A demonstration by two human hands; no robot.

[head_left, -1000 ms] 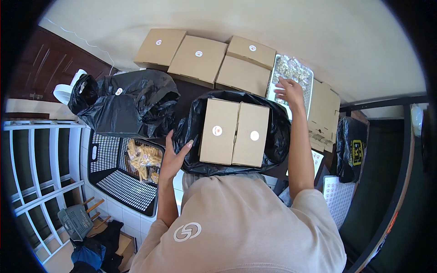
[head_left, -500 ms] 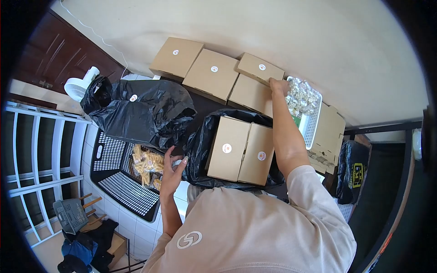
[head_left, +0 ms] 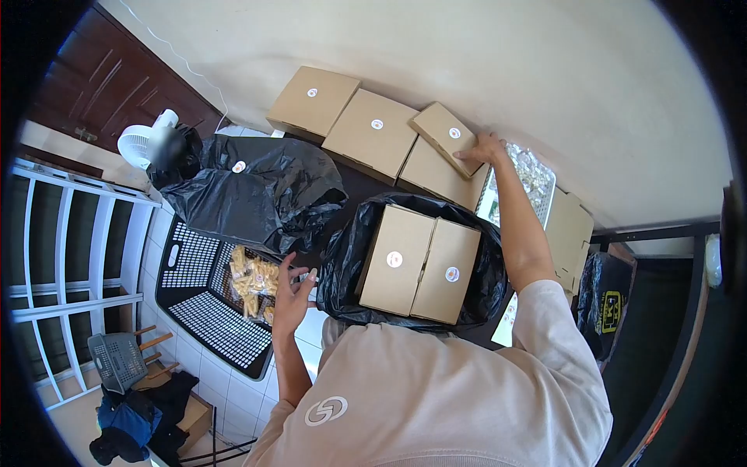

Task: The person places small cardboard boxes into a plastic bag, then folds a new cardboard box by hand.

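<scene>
My right hand (head_left: 484,148) reaches far forward and grips the near edge of a small brown cardboard box (head_left: 445,138) with a round sticker. That box is tilted and lies on top of another flat box (head_left: 433,173) by the wall. My left hand (head_left: 292,293) hovers with fingers apart at the left rim of an open black bag (head_left: 345,257). It holds nothing. Inside the bag lie two cardboard boxes side by side (head_left: 419,263), each with a round sticker.
Two more stickered boxes (head_left: 347,115) line the wall. A filled black bag (head_left: 257,194) lies at the left. Below it stands a black perforated crate (head_left: 194,300) with packets of snacks (head_left: 253,280). A white tray of packets (head_left: 533,175) sits right of my arm.
My right hand went from the tray of packets to the small top box and has taken hold of it; the box is now turned askew. My left hand came off the bag's rim.
</scene>
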